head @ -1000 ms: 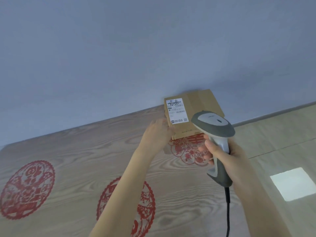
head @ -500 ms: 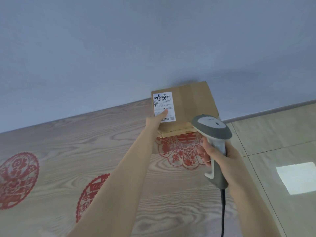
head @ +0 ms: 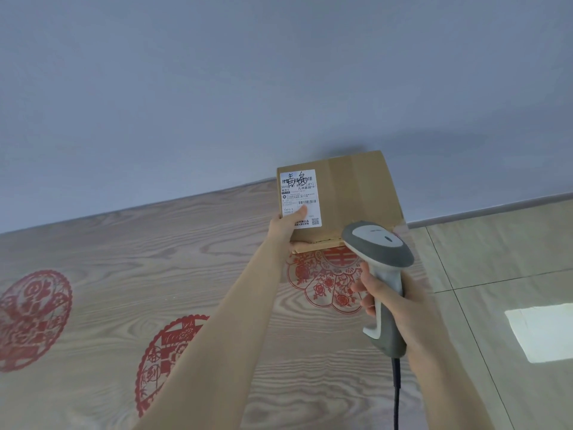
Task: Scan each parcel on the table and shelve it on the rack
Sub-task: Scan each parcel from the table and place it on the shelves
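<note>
Nearest me, my right hand (head: 409, 305) is holding the scanner (head: 376, 240), its grip wrapped fully round the handle. The scanner's head is hovering just in front of the near right corner of the parcel (head: 356, 193). Further out, my left hand (head: 283, 226) is gripping the parcel's near left corner, with the thumb lying on the label (head: 299, 197) and the fingers hidden behind. The parcel is tipping up with its label facing me; the bench (head: 93, 274) is lying below it and the wall (head: 279, 88) close behind. I'm judging this to be the scan step. The head is sitting right of the parcel's label, so next I'd be aiming it left at the barcode, then carrying the parcel to the rack, which isn't in view.
</note>
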